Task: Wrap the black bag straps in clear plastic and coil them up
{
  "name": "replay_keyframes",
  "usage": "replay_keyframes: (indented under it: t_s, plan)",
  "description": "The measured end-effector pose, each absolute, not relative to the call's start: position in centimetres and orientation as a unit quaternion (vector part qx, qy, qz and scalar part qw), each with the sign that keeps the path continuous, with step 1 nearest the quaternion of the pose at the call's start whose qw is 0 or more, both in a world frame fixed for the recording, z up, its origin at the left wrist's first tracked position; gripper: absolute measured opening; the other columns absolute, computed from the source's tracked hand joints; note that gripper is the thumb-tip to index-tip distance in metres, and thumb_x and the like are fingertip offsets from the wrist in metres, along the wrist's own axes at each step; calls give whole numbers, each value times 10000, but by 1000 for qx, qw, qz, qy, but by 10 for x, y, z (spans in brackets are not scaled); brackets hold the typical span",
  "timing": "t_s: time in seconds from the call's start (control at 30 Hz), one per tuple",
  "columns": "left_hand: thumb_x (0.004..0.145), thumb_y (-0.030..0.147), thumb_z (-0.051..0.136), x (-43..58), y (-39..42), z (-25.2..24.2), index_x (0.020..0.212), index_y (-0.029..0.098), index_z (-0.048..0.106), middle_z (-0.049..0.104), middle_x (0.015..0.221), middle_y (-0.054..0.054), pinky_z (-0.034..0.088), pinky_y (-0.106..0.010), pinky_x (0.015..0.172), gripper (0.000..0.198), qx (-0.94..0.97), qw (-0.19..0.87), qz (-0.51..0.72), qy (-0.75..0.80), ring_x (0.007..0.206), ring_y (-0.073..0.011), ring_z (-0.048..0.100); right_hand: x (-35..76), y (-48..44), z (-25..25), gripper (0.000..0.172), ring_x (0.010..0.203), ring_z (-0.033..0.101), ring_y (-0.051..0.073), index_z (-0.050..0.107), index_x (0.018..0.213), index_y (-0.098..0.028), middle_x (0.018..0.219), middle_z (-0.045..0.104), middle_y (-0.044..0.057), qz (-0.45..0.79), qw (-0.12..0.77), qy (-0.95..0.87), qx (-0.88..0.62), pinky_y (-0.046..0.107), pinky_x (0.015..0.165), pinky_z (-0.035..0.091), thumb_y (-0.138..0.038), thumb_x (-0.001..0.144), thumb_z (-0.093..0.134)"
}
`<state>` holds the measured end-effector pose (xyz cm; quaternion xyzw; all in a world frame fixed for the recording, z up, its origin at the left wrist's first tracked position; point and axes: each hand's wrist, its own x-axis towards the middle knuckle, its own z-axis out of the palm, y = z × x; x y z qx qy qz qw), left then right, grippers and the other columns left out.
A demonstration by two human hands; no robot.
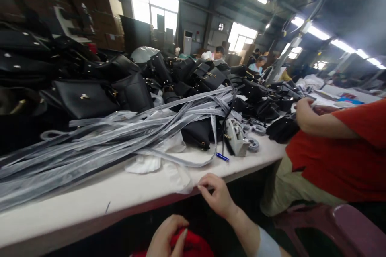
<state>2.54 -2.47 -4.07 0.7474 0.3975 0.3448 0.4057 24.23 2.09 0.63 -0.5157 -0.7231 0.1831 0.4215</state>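
Note:
At the front edge of the white table, my right hand has thumb and forefinger pinched at the corner of a thin, see-through plastic sheet. My left hand is low, below the table edge, over red cloth. Its fingers are bent and a gap shows between them and the thumb; nothing is seen in it. Long straps wrapped in clear film lie in a heap across the table. A blue pen rests beside a tape dispenser.
Black handbags are piled along the back of the table. Rolls of tape lie by the dispenser. To the right sits a co-worker in a red shirt, handling a black piece. A maroon plastic chair stands at lower right.

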Motion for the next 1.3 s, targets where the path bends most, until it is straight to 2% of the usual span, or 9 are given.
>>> replay_keyframes:
  t_s: [0.1, 0.23, 0.5, 0.77, 0.9, 1.07, 1.17, 1.23, 1.3]
  plan:
    - [875, 179, 515, 22, -31, -22, 897, 207, 648, 692, 899, -53, 528, -295, 795, 137, 704, 421, 343, 457, 836, -181, 643, 204, -10, -20, 151, 742, 635, 173, 659, 759, -188, 783, 684, 47, 309, 375, -719, -497, 280, 708, 510, -222, 873, 567]
    - [817, 149, 553, 5, -24, -14, 874, 181, 656, 685, 850, -64, 509, -314, 760, 121, 673, 367, 378, 519, 796, -189, 624, 202, -20, -39, 198, 788, 660, 208, 700, 801, -217, 840, 705, 65, 396, 310, -703, -502, 291, 731, 533, -347, 886, 576]
    - [897, 205, 503, -63, 10, -19, 924, 175, 637, 682, 911, -82, 500, -341, 815, 140, 639, 236, 419, 600, 871, -201, 626, 224, -4, -50, 316, 806, 676, 232, 728, 829, -235, 844, 723, 61, 415, 306, -648, -560, 284, 749, 545, -535, 799, 634]
    - [946, 212, 439, -100, 68, -7, 1058, 169, 599, 652, 1099, -95, 440, -310, 987, 200, 710, 42, 287, 642, 1082, -195, 578, 217, -12, -43, 322, 787, 658, 217, 700, 802, -219, 809, 703, 55, 429, 314, -634, -561, 274, 734, 529, -528, 822, 613]
    - [900, 178, 479, -129, 107, 7, 1180, 86, 561, 593, 1221, -190, 380, -439, 1039, 305, 672, -19, 234, 703, 1192, -304, 504, 221, -18, -43, 339, 807, 658, 227, 703, 806, -217, 823, 705, 60, 432, 316, -619, -574, 285, 743, 521, -537, 832, 595]
    - [887, 189, 472, -140, 119, 27, 930, 155, 659, 662, 906, -130, 450, -442, 872, 195, 690, -25, 186, 699, 951, -310, 597, 222, -21, -43, 318, 778, 643, 216, 689, 770, -204, 790, 691, 54, 423, 319, -620, -579, 292, 736, 497, -487, 856, 573]
    - [927, 212, 402, -135, 110, 30, 860, 190, 661, 651, 1020, -127, 441, -416, 904, 268, 716, -59, 172, 674, 1012, -294, 585, 219, -14, -38, 297, 752, 632, 207, 676, 752, -188, 770, 683, 53, 422, 329, -621, -573, 293, 722, 484, -441, 863, 568]
    - [922, 208, 408, -134, 108, 26, 977, 175, 649, 609, 1204, -140, 416, -401, 967, 249, 722, -79, 162, 668, 1125, -290, 552, 215, -7, -33, 290, 737, 624, 202, 672, 753, -179, 759, 676, 51, 425, 338, -621, -566, 292, 712, 478, -424, 866, 566]
    - [905, 214, 445, -136, 112, 21, 1165, 147, 587, 599, 1251, -148, 412, -400, 979, 303, 715, -72, 143, 680, 1150, -290, 548, 210, 0, -26, 284, 735, 621, 198, 672, 760, -174, 755, 672, 49, 428, 345, -622, -557, 290, 708, 474, -414, 868, 566]
